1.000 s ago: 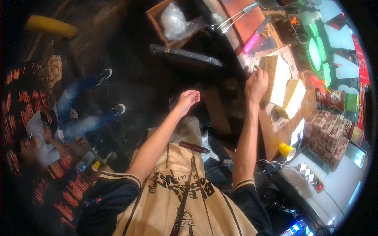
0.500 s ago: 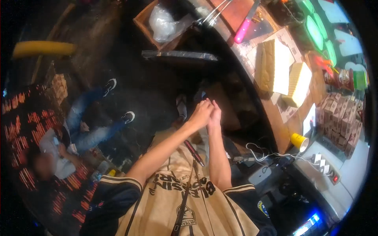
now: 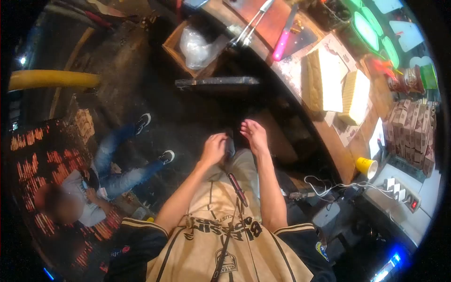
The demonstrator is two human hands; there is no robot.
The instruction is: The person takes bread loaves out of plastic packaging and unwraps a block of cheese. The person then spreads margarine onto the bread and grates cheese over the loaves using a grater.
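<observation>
My left hand (image 3: 214,148) hovers in front of my waist, its fingers loosely bent and nothing visible in it. To its right, my right hand (image 3: 254,136) is raised with the fingers slightly bent and apart, also without anything visible in it. A gap separates the two hands. Below them, a dark red pen-like object (image 3: 237,190) hangs on a lanyard over the tan apron (image 3: 202,254). Nearest to my right hand is the curved wooden counter (image 3: 336,152), which bears two bread loaves (image 3: 324,82) and a pink-handled knife (image 3: 281,45).
Metal tongs (image 3: 253,22) lie at the counter's far end. A wooden box (image 3: 174,46) holds a clear plastic bag (image 3: 195,49). A yellow cup (image 3: 365,167), stacked cartons (image 3: 411,131) and a power strip (image 3: 408,201) are at right. A seated person (image 3: 87,202) is at left.
My hands were clasped together; now they have come apart, the left drawing back to the left and lower. The view has shifted slightly.
</observation>
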